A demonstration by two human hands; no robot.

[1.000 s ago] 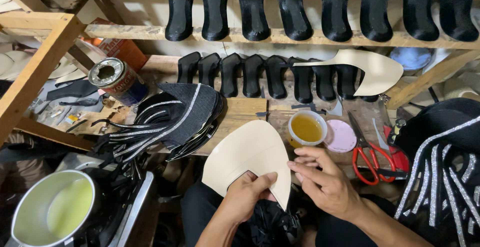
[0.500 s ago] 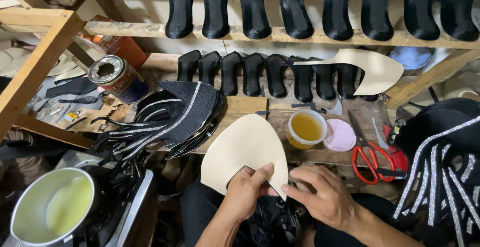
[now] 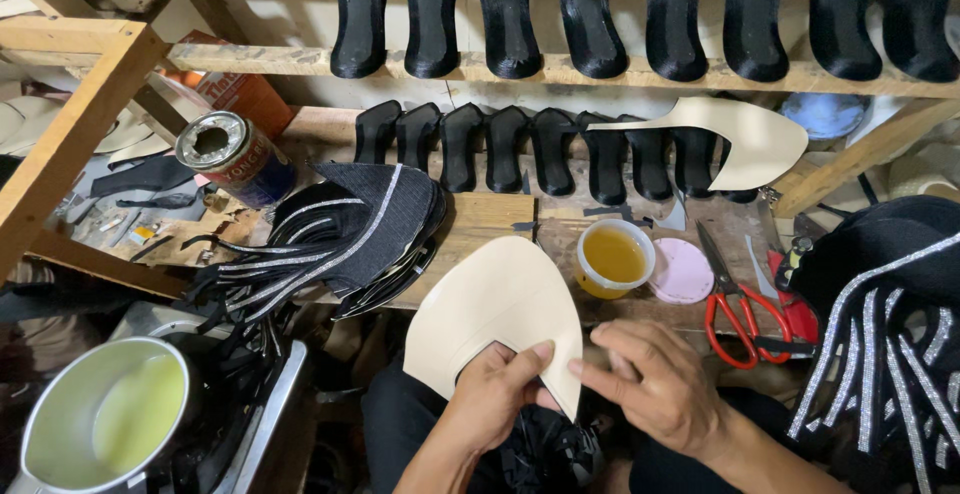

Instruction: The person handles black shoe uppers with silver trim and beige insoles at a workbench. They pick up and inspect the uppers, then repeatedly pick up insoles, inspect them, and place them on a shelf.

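Left hand (image 3: pixel 497 392) pinches the lower edge of the cream piece (image 3: pixel 495 309), thumb on top, fingers curled under it. The piece is a pointed, curved cut-out, held over the lap just off the bench (image 3: pixel 480 216) edge, tip toward 12 o'clock. Black material (image 3: pixel 548 454) sits bunched beneath both hands.

Right hand (image 3: pixel 655 384) at 3 o'clock of the left: fingers bent, fingertips at the right edge of the piece; cannot tell whether it grips anything.

Around it:
- Glue cup (image 3: pixel 613 257), yellow liquid inside, at 1 o'clock of the piece, just beside a pink lid (image 3: pixel 682 272).
- Red scissors (image 3: pixel 738 312) at 3 o'clock of the cup, lying flat, blades toward 11 o'clock.
- Stack of black uppers (image 3: pixel 345 229) with silver stripes at 10 o'clock of the piece, straps trailing toward 8 o'clock.
- Tin can (image 3: pixel 225 154) lying tilted at 10 o'clock of the stack.
- Pot (image 3: pixel 100 414) with pale liquid at 8 o'clock, low left.
- More striped black uppers (image 3: pixel 890 324) at 3 o'clock, far right.
- Two rows of black heels (image 3: pixel 550 149) standing along the wooden shelf rails at 12 o'clock.
- A second cream piece (image 3: pixel 745 139) leaning across the lower row, at 1 o'clock.
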